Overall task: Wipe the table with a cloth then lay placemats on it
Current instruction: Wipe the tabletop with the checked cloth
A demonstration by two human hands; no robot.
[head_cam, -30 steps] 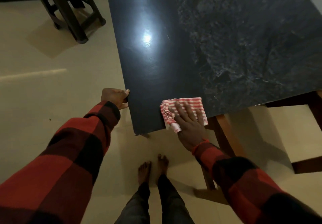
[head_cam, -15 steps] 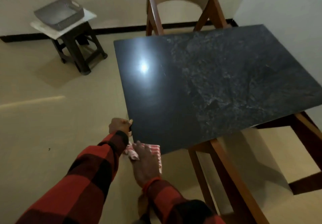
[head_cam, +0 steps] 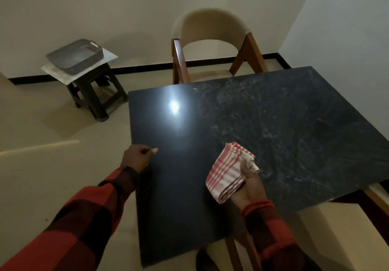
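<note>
A black stone table (head_cam: 284, 123) fills the middle and right of the head view. My right hand (head_cam: 249, 186) is raised palm-up above the table's near part and holds a folded red-and-white checked cloth (head_cam: 228, 170). The cloth is lifted off the surface. My left hand (head_cam: 137, 158) rests on the table's left edge, fingers curled around the rim and the thumb on top. No placemats lie on the table.
A beige chair with brown wooden legs (head_cam: 212, 45) stands at the table's far end. A dark stool (head_cam: 94, 93) at the back left carries a grey basket (head_cam: 75, 57) on flat grey sheets. A wall runs along the right. Beige floor lies to the left.
My right hand slid the cloth along the near edge to the table's left corner, then lifted it above the table and turned palm-up. The camera tilted up, showing the chair and stool.
</note>
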